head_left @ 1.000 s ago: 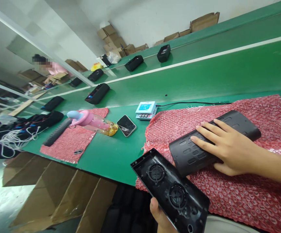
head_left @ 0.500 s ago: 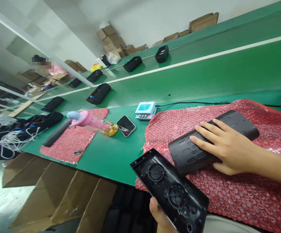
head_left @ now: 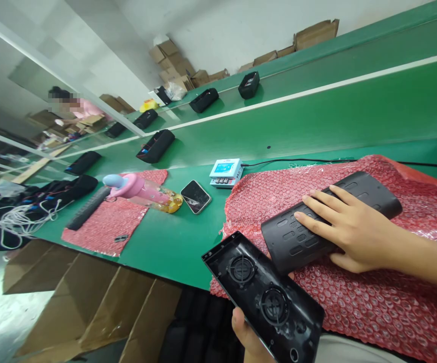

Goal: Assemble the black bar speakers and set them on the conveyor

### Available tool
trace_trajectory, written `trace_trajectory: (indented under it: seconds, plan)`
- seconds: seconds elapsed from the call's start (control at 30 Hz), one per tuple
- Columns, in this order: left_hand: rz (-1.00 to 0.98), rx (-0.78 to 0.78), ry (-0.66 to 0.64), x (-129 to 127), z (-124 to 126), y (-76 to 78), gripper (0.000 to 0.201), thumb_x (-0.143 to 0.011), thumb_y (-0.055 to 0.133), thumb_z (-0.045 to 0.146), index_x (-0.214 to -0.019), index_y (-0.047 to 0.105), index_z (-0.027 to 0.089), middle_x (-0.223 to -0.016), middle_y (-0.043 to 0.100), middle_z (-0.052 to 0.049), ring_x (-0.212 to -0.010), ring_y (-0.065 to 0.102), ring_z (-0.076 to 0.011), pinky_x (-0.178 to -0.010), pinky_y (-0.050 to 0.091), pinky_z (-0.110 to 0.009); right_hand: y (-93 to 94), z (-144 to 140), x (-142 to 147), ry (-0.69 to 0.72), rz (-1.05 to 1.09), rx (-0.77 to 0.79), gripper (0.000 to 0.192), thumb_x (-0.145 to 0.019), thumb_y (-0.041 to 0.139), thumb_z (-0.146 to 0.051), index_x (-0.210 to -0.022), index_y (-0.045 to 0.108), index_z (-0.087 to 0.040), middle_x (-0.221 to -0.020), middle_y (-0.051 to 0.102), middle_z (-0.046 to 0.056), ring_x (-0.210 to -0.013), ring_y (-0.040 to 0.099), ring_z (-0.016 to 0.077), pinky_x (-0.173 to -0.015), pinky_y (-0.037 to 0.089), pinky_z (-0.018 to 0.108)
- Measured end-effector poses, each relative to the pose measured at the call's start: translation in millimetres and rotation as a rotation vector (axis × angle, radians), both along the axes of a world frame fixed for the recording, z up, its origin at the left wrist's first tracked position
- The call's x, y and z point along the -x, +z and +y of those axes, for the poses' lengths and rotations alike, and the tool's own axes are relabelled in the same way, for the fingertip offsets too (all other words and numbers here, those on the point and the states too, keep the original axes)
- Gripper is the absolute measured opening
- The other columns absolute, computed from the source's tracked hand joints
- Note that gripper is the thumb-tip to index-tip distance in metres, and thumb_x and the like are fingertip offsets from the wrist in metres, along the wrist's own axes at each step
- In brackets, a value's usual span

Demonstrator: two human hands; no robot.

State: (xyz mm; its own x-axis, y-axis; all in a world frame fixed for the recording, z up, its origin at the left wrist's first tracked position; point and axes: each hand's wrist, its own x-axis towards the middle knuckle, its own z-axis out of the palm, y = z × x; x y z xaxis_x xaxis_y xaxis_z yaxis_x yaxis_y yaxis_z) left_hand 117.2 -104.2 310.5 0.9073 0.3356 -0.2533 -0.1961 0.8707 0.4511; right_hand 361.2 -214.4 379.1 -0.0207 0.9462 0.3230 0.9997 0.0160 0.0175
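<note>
My left hand point(head_left: 249, 337) holds an open black speaker housing point(head_left: 258, 282) at the lower centre, thumb on its near edge and its other fingers mostly hidden behind. The housing's hollow inside faces up and shows two round grilles. My right hand point(head_left: 349, 229) grips a dark grey speaker shell point(head_left: 278, 234) with slotted openings, fingers stretched over its top and thumb at the near side. Under that shell lies red bubble wrap point(head_left: 373, 307). The left end of the shell is right beside the housing's upper edge; whether they touch I cannot tell.
On the green bench point(head_left: 169, 252) are a phone point(head_left: 196, 196), a pink-topped bottle point(head_left: 142, 191) and a small light-blue device point(head_left: 226, 173) with a cable. Several black speaker bodies point(head_left: 155, 146) stand behind. Cardboard boxes point(head_left: 89, 302) sit below the bench edge. A person in pink is far left.
Both hands and the two speaker parts stay almost where they were. In the background, the black speaker body behind the bottle has shifted slightly right, and the far person's arm has moved.
</note>
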Motion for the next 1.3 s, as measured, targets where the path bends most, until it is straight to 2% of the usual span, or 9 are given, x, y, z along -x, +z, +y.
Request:
trace_trajectory:
  seconds: [0.23, 0.4, 0.63, 0.83, 1.3]
  plan:
    - [0.040, 0.018, -0.005, 2.3, 1.2, -1.8, 0.052, -0.069, 0.055, 0.065, -0.108, 0.069, 0.034, -0.113, 0.069, -0.004, -0.125, 0.047, -0.0349, -0.108, 0.033, -0.046, -0.8, -0.1, 0.3, -0.007, -0.008, 0.006, 0.082, -0.058, 0.073, -0.039, -0.131, 0.048, -0.013, -0.130, 0.049, 0.025, -0.115, 0.048, 0.0409, -0.097, 0.031, 0.056]
    - [0.016, 0.004, 0.011, 1.9, 0.6, -7.2, 0.051, -0.069, 0.054, 0.065, -0.106, 0.070, 0.033, -0.113, 0.069, -0.004, -0.123, 0.049, -0.0327, -0.108, 0.033, -0.043, -1.4, 0.0, 0.1, -0.009, -0.009, 0.010, 0.082, -0.058, 0.073, -0.040, -0.132, 0.047, -0.013, -0.131, 0.050, 0.024, -0.116, 0.048, 0.0403, -0.098, 0.031, 0.056]
    - [-0.021, 0.043, 0.198, 4.4, -5.7, -40.5, 0.050, -0.070, 0.049, 0.068, -0.100, 0.072, 0.035, -0.097, 0.074, -0.004, -0.099, 0.065, -0.0315, -0.099, 0.043, -0.048, -0.3, 2.0, -2.8, -0.011, 0.024, 0.033, 0.086, -0.057, 0.074, -0.040, -0.134, 0.045, -0.013, -0.131, 0.049, 0.023, -0.117, 0.048, 0.0401, -0.098, 0.032, 0.057]
    - [0.022, 0.085, 0.237, 16.6, -2.9, -57.7, 0.047, -0.072, 0.049, 0.066, -0.096, 0.073, 0.035, -0.100, 0.074, -0.003, -0.098, 0.066, -0.0313, -0.092, 0.048, -0.048, 1.0, 2.2, -2.9, -0.005, 0.038, 0.033, 0.088, -0.056, 0.076, -0.038, -0.134, 0.046, -0.013, -0.131, 0.049, 0.024, -0.117, 0.047, 0.0410, -0.098, 0.033, 0.058]
    - [0.048, 0.050, 0.277, 12.7, -2.8, -52.3, 0.044, -0.071, 0.052, 0.065, -0.094, 0.074, 0.035, -0.088, 0.075, -0.004, -0.091, 0.068, -0.0306, -0.095, 0.046, -0.048, 0.7, 2.3, -3.0, 0.000, 0.038, 0.041, 0.085, -0.058, 0.073, -0.038, -0.134, 0.046, -0.012, -0.131, 0.048, 0.025, -0.118, 0.046, 0.0416, -0.098, 0.033, 0.058]
